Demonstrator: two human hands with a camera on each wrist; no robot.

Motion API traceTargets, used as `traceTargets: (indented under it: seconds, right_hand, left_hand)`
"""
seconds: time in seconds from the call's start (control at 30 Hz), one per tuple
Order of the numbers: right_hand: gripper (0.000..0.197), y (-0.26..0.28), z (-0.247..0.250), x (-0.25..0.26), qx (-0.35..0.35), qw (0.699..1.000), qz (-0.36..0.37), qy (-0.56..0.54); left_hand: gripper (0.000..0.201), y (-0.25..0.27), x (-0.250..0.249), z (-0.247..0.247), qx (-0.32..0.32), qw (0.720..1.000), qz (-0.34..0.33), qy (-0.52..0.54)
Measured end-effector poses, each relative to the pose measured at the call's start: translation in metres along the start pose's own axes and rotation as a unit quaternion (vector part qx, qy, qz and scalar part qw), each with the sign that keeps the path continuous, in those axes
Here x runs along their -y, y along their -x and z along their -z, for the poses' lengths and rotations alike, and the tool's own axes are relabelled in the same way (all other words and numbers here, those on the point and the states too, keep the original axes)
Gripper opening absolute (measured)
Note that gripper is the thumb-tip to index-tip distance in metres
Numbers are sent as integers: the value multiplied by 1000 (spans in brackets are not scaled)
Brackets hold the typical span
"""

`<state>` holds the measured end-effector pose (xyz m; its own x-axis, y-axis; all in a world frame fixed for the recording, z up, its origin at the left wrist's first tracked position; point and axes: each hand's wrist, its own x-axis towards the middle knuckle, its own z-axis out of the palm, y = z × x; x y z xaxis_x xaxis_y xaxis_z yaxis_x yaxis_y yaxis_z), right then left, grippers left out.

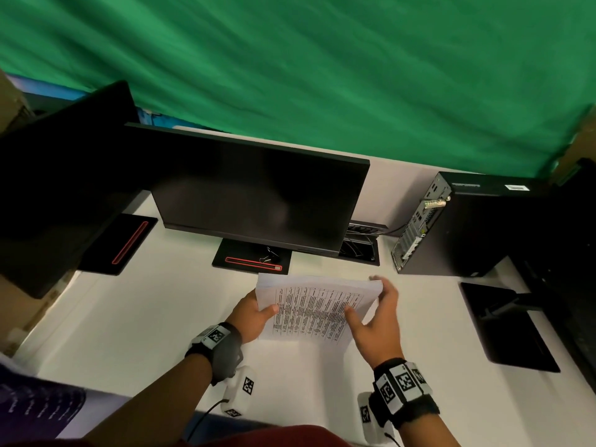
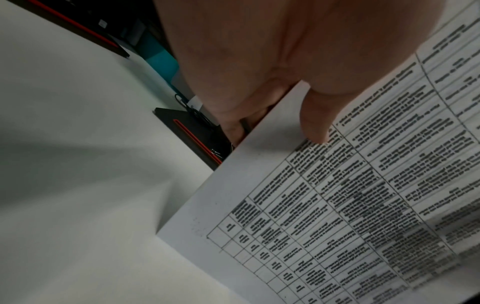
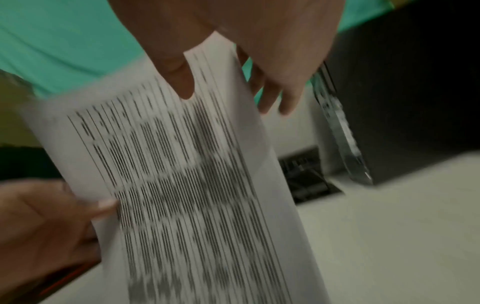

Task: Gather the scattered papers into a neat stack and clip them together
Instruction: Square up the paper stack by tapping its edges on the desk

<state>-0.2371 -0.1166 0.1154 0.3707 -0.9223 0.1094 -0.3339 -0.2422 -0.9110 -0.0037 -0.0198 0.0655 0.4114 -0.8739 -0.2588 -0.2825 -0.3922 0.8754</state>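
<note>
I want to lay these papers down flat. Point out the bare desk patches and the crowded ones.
Bare white desk lies left of the left hand, below the left monitor's base, and in front of the papers toward you. Crowded: the centre monitor base carries a binder clip; right of the right hand, the computer tower and another monitor base crowd in.

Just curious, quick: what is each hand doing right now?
Left hand: grips the papers, thumb on top.
Right hand: holds the papers' other side, thumb on top, fingers behind.
</note>
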Motion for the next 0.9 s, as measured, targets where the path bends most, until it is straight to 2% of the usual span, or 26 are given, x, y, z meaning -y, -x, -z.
traceTargets:
  seconds: [0.07, 0.13, 0.17, 0.23, 0.27, 0.3, 0.37, 0.4, 0.43, 0.5, 0.57, 0.63, 0.67, 0.73, 0.8, 0.83, 0.9]
  right_hand:
    - [89, -8, 4, 37, -22, 986, 128, 107]
    - [98, -15, -3, 73, 11, 927, 249, 279]
    - [103, -19, -11, 87, 51, 893, 279, 349]
    - [105, -27, -30, 102, 162, 839, 265, 446]
    - [97, -31, -38, 102, 217, 816, 236, 480]
    - [81, -34, -43, 101, 254, 796, 209, 507]
    - [42, -38, -45, 101, 266, 767, 207, 546]
    - [32, -38, -44, 101, 262, 761, 221, 550]
    - [27, -39, -41, 101, 263, 765, 230, 541]
    - [20, -43, -29, 95, 263, 801, 227, 488]
    - [13, -49, -9, 86, 254, 865, 176, 395]
    - [12, -53, 17, 73, 253, 939, 79, 218]
    - [15, -52, 28, 67, 245, 961, 34, 126]
    - [23, -46, 43, 52, 217, 976, -34, -5]
    - [25, -35, 43, 34, 183, 976, -84, -79]
    - [26, -28, 38, 23, 168, 974, -102, -109]
    - [28, -16, 24, 6, 136, 970, -125, -158]
  left_hand:
    - [30, -2, 2, 0, 3, 1000, -10, -11]
    - [33, -2, 3, 1, 0, 1000, -17, -24]
    - [33, -3, 4, 1, -2, 999, -23, -25]
    - [31, -4, 3, 0, -5, 999, -29, -22]
    - [30, -4, 4, 0, -3, 999, -26, -23]
    - [27, -4, 4, 1, 2, 999, -18, -29]
    - [24, -4, 5, 2, 10, 998, -11, -55]
    - [28, -4, 6, 4, 15, 997, -15, -70]
    - [33, -3, 8, 6, 23, 996, -21, -81]
    - [41, 1, 14, 14, 42, 996, -21, -80]
    - [41, 9, 25, 27, 48, 996, 2, -70]
    - [33, 18, 34, 43, 39, 998, 29, -40]
    - [30, 22, 36, 52, 28, 999, 41, 2]
    - [33, 28, 32, 64, -10, 987, 54, 150]
    - [38, 27, 18, 66, -20, 956, 43, 290]
    - [37, 25, 9, 63, -15, 945, 33, 324]
    - [32, 19, -7, 51, -39, 944, 29, 326]
